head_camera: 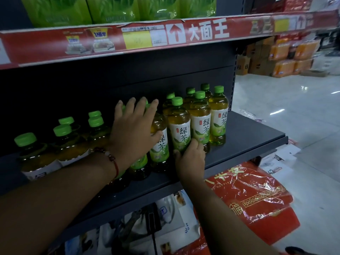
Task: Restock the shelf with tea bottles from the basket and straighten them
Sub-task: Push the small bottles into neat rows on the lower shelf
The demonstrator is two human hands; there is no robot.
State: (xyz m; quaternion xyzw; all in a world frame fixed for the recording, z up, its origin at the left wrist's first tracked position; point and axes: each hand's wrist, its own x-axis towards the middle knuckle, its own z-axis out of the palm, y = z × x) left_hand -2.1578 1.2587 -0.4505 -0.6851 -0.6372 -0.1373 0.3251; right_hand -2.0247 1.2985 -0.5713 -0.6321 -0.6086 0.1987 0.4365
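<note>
Several green tea bottles with green caps stand in rows on the dark shelf (248,137). My left hand (134,133) lies with straight, spread fingers over the tops and shoulders of the middle bottles (160,144), hiding their caps. My right hand (190,159) grips the base of one front bottle (179,126) whose white label faces out. Further right stand more upright bottles (219,115), and at the left another group (27,153) in shadow. No basket is in view.
A red price strip (184,34) edges the shelf above, which holds green packs (110,10). Below the shelf lie red wrapped gift packs (253,199) and boxes. Stacked cartons (276,59) stand across the glossy floor at the right.
</note>
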